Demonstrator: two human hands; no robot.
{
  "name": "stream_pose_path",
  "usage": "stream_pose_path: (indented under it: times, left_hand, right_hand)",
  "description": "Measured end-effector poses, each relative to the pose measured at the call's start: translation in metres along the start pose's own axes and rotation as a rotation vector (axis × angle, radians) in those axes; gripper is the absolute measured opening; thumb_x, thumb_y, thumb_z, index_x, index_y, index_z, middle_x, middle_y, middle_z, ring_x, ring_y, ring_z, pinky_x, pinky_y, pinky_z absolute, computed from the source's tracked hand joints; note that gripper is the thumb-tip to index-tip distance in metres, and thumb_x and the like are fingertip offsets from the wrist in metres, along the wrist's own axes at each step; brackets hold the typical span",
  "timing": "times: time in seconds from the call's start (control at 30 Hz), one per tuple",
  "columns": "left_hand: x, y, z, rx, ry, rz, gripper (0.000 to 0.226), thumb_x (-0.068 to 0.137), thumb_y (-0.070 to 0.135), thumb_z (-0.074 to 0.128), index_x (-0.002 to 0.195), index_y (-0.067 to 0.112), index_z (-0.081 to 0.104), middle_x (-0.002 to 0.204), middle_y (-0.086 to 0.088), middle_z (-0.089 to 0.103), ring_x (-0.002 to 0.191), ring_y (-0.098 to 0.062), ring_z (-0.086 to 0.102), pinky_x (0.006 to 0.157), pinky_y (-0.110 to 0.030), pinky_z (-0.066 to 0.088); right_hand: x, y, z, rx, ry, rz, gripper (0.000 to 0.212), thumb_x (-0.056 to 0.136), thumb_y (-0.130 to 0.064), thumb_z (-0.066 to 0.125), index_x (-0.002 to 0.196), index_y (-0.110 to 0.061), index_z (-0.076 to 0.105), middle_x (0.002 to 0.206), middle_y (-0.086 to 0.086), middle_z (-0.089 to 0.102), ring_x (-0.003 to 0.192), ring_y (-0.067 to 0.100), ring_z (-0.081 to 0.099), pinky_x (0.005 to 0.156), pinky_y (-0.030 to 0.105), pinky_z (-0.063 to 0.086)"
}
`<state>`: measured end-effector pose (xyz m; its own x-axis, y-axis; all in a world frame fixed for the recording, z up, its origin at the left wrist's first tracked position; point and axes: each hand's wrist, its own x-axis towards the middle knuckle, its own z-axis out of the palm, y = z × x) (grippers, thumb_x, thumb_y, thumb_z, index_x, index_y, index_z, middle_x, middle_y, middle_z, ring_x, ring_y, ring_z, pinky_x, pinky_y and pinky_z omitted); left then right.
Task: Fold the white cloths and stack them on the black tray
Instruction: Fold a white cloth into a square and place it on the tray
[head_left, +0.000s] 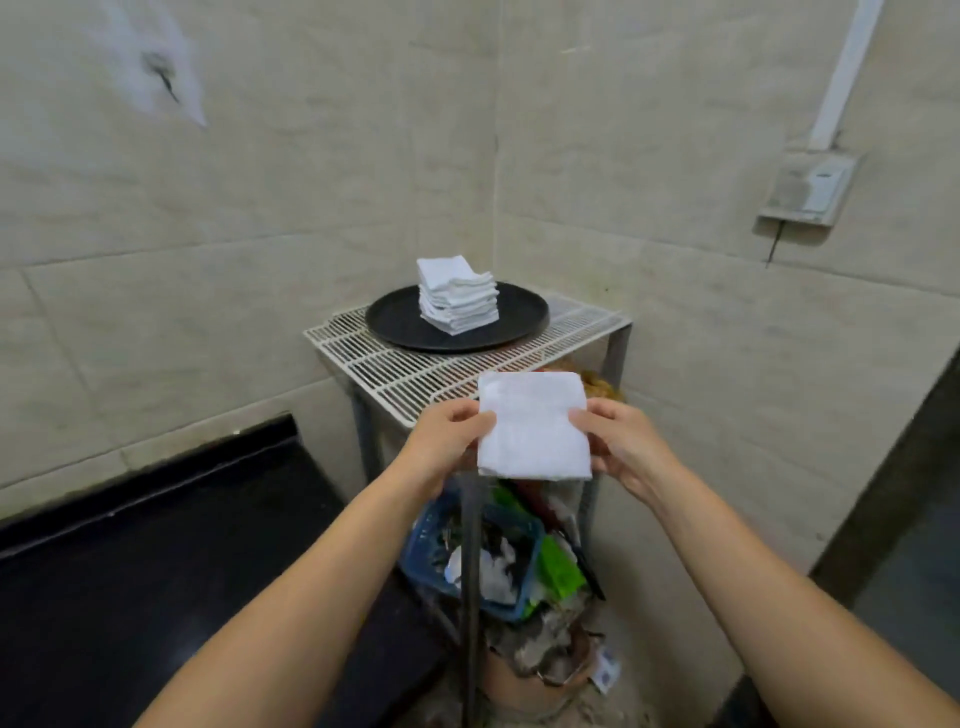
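I hold a folded white cloth (532, 423) in the air in front of the rack, near its front edge. My left hand (447, 434) pinches its left edge and my right hand (621, 441) pinches its right edge. Farther back, a round black tray (395, 319) lies on the rack top. A stack of several folded white cloths (457, 296) stands on the tray, a little right of its middle, with the top cloths slightly askew.
The tray rests on a white wire rack (415, 369) with metal legs, set in a tiled corner. Under the rack are a blue basket (472, 556) of clutter and a pot. A black counter (130, 545) lies at the left, and an outlet box (808, 189) hangs on the right wall.
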<state>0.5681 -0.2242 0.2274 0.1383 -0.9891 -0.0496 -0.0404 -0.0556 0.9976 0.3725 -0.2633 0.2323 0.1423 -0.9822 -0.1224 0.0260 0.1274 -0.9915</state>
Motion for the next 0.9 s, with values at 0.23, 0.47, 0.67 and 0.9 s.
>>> stream_pose_path:
  times: [0.23,0.47,0.67,0.9]
  left_hand:
    - [0.108,0.063,-0.01,0.054,0.16,0.102,0.018,0.092,0.008,0.056,0.097,-0.007,0.064,0.077,-0.009,0.059,0.069,-0.017,0.058,0.055,-0.024,0.053]
    - [0.244,0.105,-0.031,-0.062,0.45,0.085,0.009,0.092,0.008,0.057,0.084,0.011,0.055,0.072,-0.003,0.05,0.062,-0.014,0.051,0.048,-0.021,0.051]
    - [0.322,0.112,-0.06,-0.194,0.605,-0.014,0.012,0.091,0.004,0.058,0.084,0.008,0.049,0.082,-0.011,0.055,0.069,-0.019,0.057,0.044,-0.022,0.053]
    - [0.342,0.078,-0.065,-0.129,0.641,-0.121,0.022,0.09,0.003,0.059,0.074,0.011,0.046,0.075,-0.009,0.053,0.068,-0.018,0.056,0.044,-0.022,0.052]
  right_hand:
    - [0.139,-0.068,0.015,-0.035,-0.167,-0.076,0.009,0.091,-0.009,0.058,0.087,-0.013,0.066,0.093,0.016,0.068,0.081,0.026,0.059,0.078,0.04,0.049]
    - [0.308,-0.134,0.058,-0.13,-0.367,-0.176,0.014,0.091,-0.008,0.058,0.082,-0.018,0.059,0.08,0.001,0.063,0.06,0.007,0.062,0.044,0.015,0.05]
    - [0.404,-0.156,0.102,-0.212,-0.514,-0.174,0.022,0.09,0.0,0.055,0.076,-0.016,0.054,0.071,0.006,0.056,0.038,0.001,0.056,0.035,0.014,0.044]
    - [0.442,-0.115,0.11,-0.365,-0.618,-0.131,0.02,0.089,-0.002,0.058,0.077,-0.018,0.057,0.072,0.003,0.059,0.053,0.01,0.059,0.038,0.015,0.045]
